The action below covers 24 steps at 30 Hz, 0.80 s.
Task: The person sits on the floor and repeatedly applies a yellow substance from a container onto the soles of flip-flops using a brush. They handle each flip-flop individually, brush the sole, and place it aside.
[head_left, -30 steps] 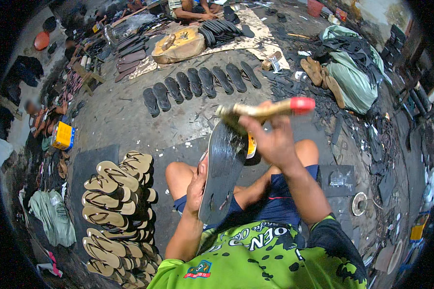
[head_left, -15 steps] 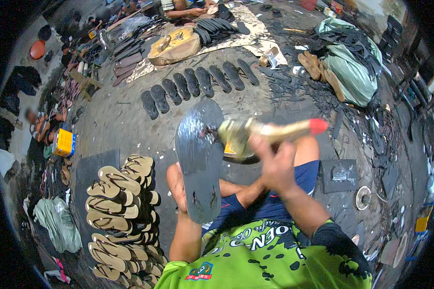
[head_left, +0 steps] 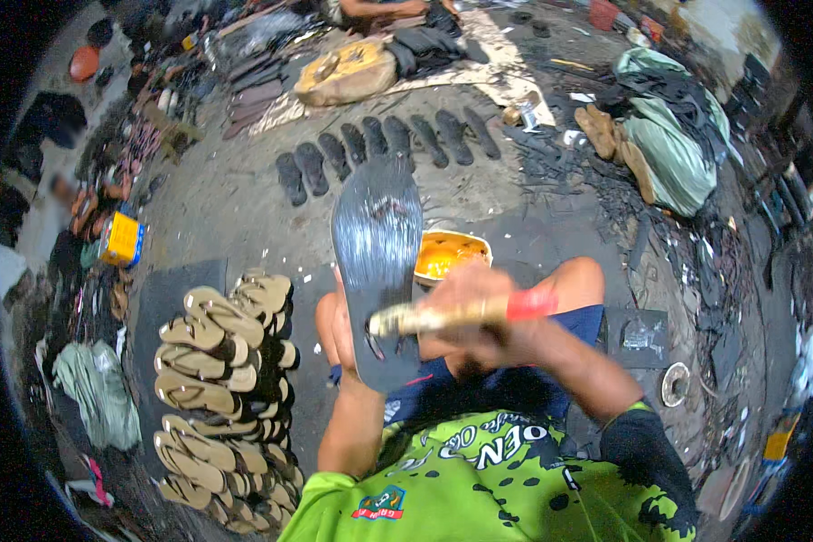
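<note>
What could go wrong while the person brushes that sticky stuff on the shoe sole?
The brush in the right hand might drip on the knees, since the sole is held over the lap by the left hand. The open glue tin sits by the leg and could tip.

A single fisheye view looks steeply down from the seated person's head, close over the green shirt (head_left: pixel 506 479) and both hands. It faces forward across the workshop floor (head_left: pixel 226 208), whose far edges bend toward the dark round rim.
</note>
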Available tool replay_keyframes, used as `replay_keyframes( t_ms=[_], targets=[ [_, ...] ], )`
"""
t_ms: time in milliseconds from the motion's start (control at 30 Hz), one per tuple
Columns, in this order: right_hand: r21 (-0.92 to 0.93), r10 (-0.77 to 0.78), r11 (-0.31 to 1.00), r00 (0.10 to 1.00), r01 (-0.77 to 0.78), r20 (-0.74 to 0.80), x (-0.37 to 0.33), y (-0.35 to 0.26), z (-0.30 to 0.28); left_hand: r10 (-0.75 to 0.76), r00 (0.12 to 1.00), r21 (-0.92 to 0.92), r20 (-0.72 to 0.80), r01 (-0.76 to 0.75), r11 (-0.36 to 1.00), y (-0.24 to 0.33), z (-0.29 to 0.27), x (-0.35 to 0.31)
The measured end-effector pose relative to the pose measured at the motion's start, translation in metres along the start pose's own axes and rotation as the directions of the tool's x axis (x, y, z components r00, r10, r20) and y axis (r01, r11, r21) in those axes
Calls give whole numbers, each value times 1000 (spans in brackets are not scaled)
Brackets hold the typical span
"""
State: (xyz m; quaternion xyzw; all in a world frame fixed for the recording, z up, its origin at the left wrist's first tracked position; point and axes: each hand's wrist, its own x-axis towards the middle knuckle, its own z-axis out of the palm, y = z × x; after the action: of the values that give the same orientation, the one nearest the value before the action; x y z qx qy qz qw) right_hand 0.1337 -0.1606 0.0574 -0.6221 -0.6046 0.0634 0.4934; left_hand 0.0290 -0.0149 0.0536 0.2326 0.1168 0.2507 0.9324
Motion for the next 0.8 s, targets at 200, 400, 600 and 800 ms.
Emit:
replay_keyframes(
  t_ms=[200,400,600,800],
  targets=[
    [200,-40,972,923,125,-383,-25,-32,25,-158,936,-81,314,192,978,16,-35,24],
    [-161,-147,980,974,119,-173,-33,-23,33,-98,949,-301,301,192,934,10,-26,28],
    [-201,-203,972,866,122,-458,10,-2,-4,-342,780,-323,525,554,768,-6,-10,19],
    [-246,-295,928,955,279,-28,6,-29,17,-383,902,-171,201,417,892,2,-11,30]
  ],
)
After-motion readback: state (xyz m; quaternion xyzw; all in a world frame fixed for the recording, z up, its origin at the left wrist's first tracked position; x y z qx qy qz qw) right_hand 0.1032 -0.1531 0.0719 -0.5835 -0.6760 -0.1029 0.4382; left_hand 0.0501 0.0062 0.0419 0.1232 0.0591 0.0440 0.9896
